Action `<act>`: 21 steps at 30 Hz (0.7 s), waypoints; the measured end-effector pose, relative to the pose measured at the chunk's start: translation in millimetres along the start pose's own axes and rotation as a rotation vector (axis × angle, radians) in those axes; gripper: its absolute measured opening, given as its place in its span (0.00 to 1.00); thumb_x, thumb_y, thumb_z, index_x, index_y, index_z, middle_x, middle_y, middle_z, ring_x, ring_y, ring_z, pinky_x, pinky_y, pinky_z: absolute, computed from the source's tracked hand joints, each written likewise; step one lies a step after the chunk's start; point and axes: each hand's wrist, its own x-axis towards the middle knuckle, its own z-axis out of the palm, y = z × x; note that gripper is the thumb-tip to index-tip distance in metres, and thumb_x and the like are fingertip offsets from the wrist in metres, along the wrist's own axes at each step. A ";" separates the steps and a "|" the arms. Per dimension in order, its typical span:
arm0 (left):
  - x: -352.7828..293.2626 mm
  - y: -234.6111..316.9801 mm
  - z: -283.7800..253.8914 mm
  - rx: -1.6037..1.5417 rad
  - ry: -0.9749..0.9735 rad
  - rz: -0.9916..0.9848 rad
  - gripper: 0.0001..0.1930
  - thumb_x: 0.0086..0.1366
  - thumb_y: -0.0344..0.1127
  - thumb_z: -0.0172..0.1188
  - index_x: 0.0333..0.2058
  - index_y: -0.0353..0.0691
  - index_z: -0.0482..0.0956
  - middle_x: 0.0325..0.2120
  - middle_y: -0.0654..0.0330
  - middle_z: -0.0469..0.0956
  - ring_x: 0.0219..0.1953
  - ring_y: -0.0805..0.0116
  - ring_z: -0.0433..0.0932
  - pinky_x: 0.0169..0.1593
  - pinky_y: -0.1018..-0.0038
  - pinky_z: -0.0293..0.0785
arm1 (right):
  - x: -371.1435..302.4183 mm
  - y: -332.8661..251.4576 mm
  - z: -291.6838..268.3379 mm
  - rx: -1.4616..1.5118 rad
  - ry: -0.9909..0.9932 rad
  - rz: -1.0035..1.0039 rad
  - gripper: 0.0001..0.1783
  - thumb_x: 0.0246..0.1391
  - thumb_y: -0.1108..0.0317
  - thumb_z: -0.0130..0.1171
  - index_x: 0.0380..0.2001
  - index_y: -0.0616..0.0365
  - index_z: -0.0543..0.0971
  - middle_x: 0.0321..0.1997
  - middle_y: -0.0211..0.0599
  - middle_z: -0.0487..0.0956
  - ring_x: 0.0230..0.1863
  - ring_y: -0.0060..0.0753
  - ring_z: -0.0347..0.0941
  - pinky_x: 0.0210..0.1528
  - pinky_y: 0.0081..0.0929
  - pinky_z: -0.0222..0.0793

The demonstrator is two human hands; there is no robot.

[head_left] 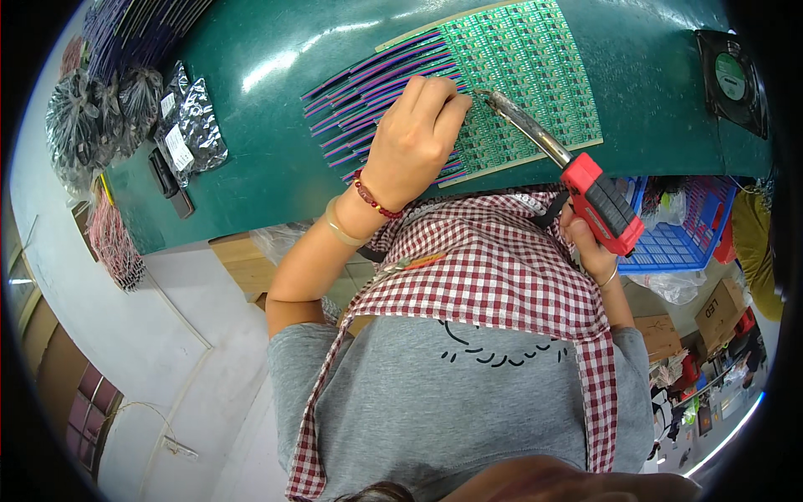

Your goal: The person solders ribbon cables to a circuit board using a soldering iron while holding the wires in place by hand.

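A panel of many small green circuit boards (527, 92) lies on the table. Rows of thin purple, blue and dark wires (368, 84) stretch leftward from its left part. Over the wire ends, my left hand (418, 130) is closed with its fingers bent together against the boards; its fingertips are hidden, so what they pinch cannot be made out. My right hand (590, 243) grips the red and black handle of a soldering gun (598, 197). The gun's long metal tip slants up and left, ending at the boards just right of my left fingers.
The green table (259, 159) carries black plastic bags (196, 125), bundled dark wires (138, 33) and a black square fan (730, 79). Red and white wires (115, 243) hang over its left edge. A blue crate (682, 238) stands below at right, near cardboard boxes (721, 314).
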 end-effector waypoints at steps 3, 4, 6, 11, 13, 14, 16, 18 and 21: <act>-0.1 -0.1 -0.4 0.006 -0.003 0.005 0.13 0.46 0.20 0.58 0.34 0.32 0.78 0.32 0.55 0.72 0.34 0.58 0.74 0.35 0.69 0.74 | 0.8 5.5 -2.4 -0.086 -0.013 -0.068 0.12 0.47 0.72 0.61 0.37 0.65 0.80 0.29 0.40 0.80 0.29 0.35 0.78 0.33 0.28 0.72; -0.2 -0.1 -0.4 0.011 -0.005 0.008 0.13 0.46 0.20 0.58 0.34 0.32 0.78 0.32 0.55 0.72 0.34 0.58 0.74 0.35 0.69 0.74 | 0.8 6.6 -3.1 -0.086 -0.014 -0.069 0.12 0.47 0.72 0.61 0.37 0.65 0.80 0.29 0.40 0.80 0.29 0.35 0.78 0.33 0.28 0.72; 0.0 0.4 -0.2 0.011 -0.005 0.007 0.13 0.46 0.20 0.58 0.34 0.32 0.78 0.32 0.55 0.72 0.33 0.58 0.74 0.35 0.69 0.74 | 1.0 8.0 -3.8 -0.126 -0.030 -0.073 0.12 0.46 0.73 0.61 0.36 0.64 0.80 0.30 0.41 0.80 0.29 0.39 0.78 0.33 0.29 0.71; 0.3 -0.5 0.4 0.009 0.003 0.016 0.14 0.46 0.20 0.58 0.35 0.32 0.78 0.32 0.55 0.72 0.33 0.58 0.74 0.35 0.69 0.74 | 3.9 9.6 -2.2 -0.199 -0.012 -0.144 0.11 0.45 0.73 0.61 0.35 0.63 0.80 0.30 0.43 0.79 0.29 0.41 0.77 0.31 0.30 0.71; 0.1 -0.2 0.7 0.004 0.006 0.011 0.14 0.46 0.19 0.58 0.35 0.32 0.78 0.32 0.55 0.72 0.33 0.59 0.74 0.34 0.69 0.73 | 3.5 11.8 -2.1 -0.229 -0.017 -0.150 0.11 0.45 0.73 0.61 0.35 0.63 0.80 0.30 0.42 0.79 0.28 0.41 0.77 0.30 0.30 0.71; 0.3 -0.2 0.7 0.003 0.007 0.011 0.14 0.46 0.19 0.58 0.35 0.32 0.78 0.32 0.55 0.72 0.33 0.59 0.74 0.34 0.69 0.73 | 3.4 12.3 -1.5 -0.263 -0.005 -0.170 0.10 0.45 0.73 0.61 0.34 0.63 0.80 0.30 0.42 0.79 0.28 0.40 0.77 0.29 0.30 0.70; 0.8 0.1 0.5 -0.001 0.011 0.015 0.14 0.46 0.19 0.58 0.35 0.32 0.78 0.32 0.55 0.72 0.33 0.59 0.74 0.34 0.69 0.73 | 4.1 9.4 -0.6 -0.297 0.007 -0.191 0.10 0.45 0.73 0.61 0.33 0.63 0.80 0.29 0.42 0.78 0.27 0.40 0.76 0.28 0.29 0.69; 0.0 0.2 1.3 0.003 0.006 0.016 0.14 0.46 0.19 0.58 0.35 0.32 0.78 0.32 0.55 0.72 0.33 0.59 0.74 0.34 0.69 0.73 | 7.2 -2.8 1.0 -0.225 -0.005 -0.143 0.09 0.45 0.71 0.61 0.32 0.62 0.80 0.27 0.41 0.77 0.24 0.38 0.75 0.26 0.28 0.68; -1.0 -0.7 1.3 0.003 0.005 0.013 0.13 0.46 0.20 0.58 0.34 0.32 0.78 0.32 0.55 0.72 0.33 0.59 0.74 0.34 0.69 0.73 | 14.7 -12.8 4.8 -0.308 0.032 -0.284 0.09 0.46 0.68 0.61 0.31 0.62 0.79 0.25 0.39 0.76 0.22 0.37 0.73 0.24 0.27 0.66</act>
